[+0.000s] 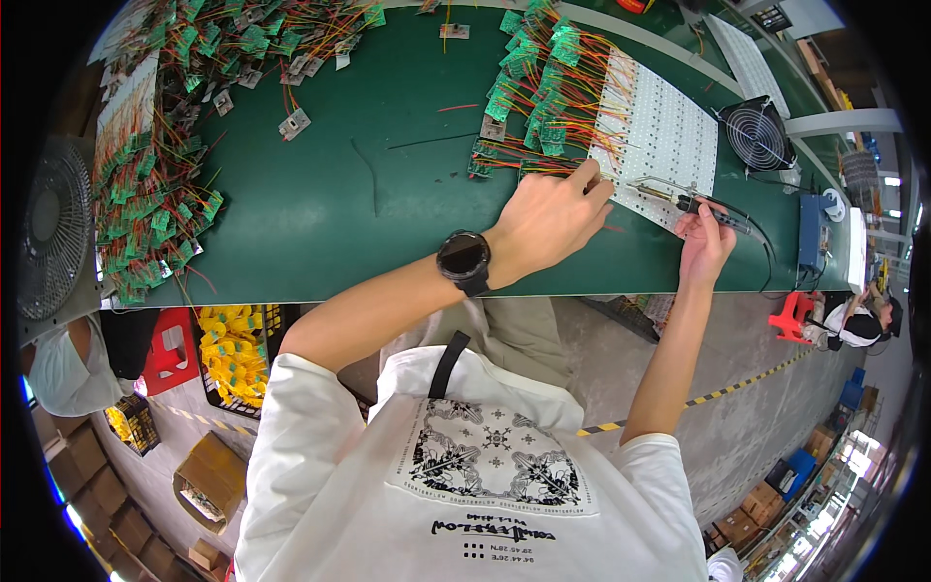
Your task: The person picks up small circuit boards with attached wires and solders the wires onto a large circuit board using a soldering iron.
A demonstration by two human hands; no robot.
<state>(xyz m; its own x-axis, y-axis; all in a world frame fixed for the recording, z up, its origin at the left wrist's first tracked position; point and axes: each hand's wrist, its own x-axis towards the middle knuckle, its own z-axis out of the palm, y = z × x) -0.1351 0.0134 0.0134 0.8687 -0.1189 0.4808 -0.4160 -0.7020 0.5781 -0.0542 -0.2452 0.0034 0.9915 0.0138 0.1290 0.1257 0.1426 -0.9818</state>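
Observation:
My left hand [555, 221], with a black watch [464, 260] on its wrist, reaches to the left edge of a white perforated panel [669, 121]. Its thumb and forefinger are pinched; what lies between them is hidden. Red and yellow wires [606, 136] run close by, from small green circuit boards [548, 121] bunched left of the panel. In my right hand [708, 247] is a soldering iron [690, 205], held like a pen. Its metal tip points left over the panel's near part, toward my left fingertips. A thin metal guide runs alongside the tip.
Wired green boards pile up on the green table [320, 228] at left. A black fan [754, 136] and blue box [813, 233] stand at right; the iron's cable [766, 247] curves there. A grey fan [56, 228] is far left. Yellow parts fill a crate [233, 354] below.

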